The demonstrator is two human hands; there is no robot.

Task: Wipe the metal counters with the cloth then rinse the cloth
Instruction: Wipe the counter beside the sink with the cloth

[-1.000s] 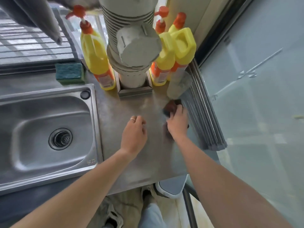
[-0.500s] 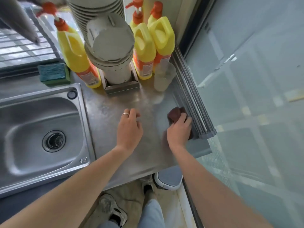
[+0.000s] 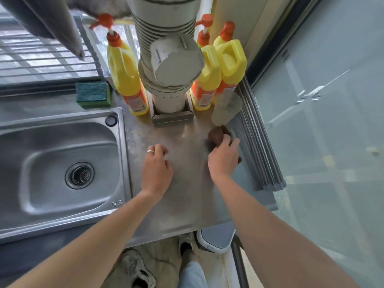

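A dark reddish-brown cloth [image 3: 216, 134] lies bunched on the metal counter [image 3: 187, 200], close to the rolled rack at the counter's right edge. My right hand [image 3: 223, 159] presses on the cloth with its fingers curled over it, hiding most of it. My left hand [image 3: 156, 169], with a ring on one finger, rests on the counter to the left of the cloth, fingers loosely bent and holding nothing. The steel sink [image 3: 31, 183] with its drain [image 3: 79, 175] lies to the left.
Yellow detergent bottles [image 3: 124, 75] [image 3: 230, 65] stand at the back around a grey ribbed pipe [image 3: 168, 59]. A clear cup [image 3: 226, 110] stands just beyond the cloth. A green sponge [image 3: 92, 94] sits behind the sink. A grey rolled rack [image 3: 259, 150] lines the right edge, beside glass.
My right hand has slid the cloth a little farther back, toward the clear cup. My left hand has stayed in about the same place on the counter.
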